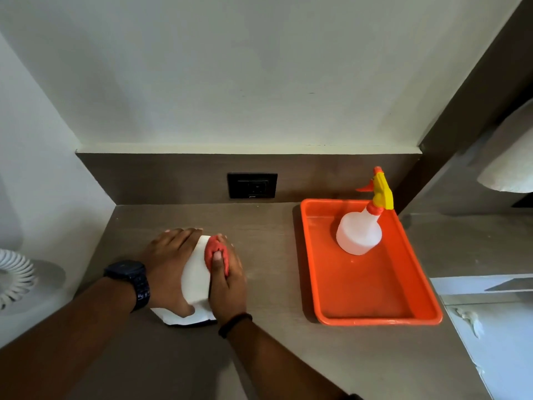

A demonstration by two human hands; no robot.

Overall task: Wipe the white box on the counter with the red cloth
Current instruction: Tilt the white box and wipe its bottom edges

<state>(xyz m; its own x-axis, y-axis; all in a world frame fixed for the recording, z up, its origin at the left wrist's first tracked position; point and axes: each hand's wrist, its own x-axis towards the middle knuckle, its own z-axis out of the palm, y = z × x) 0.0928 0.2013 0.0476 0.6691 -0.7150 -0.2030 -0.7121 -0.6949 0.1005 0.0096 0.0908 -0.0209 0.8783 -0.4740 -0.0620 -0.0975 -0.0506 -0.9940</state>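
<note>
A white box [195, 280] lies on the brown counter [277, 350], left of the middle. My left hand [168, 267], with a dark watch on its wrist, grips the box's left side, thumb over the near end. My right hand [229, 287] is closed on a bunched red cloth [212, 251] and presses it against the box's far right edge. Most of the cloth is hidden inside my fingers.
An orange tray [372, 319] sits on the right of the counter with a white spray bottle [359, 233] standing in its far end. A black wall socket [252, 185] is in the back panel. A white fan [13, 277] stands at the far left.
</note>
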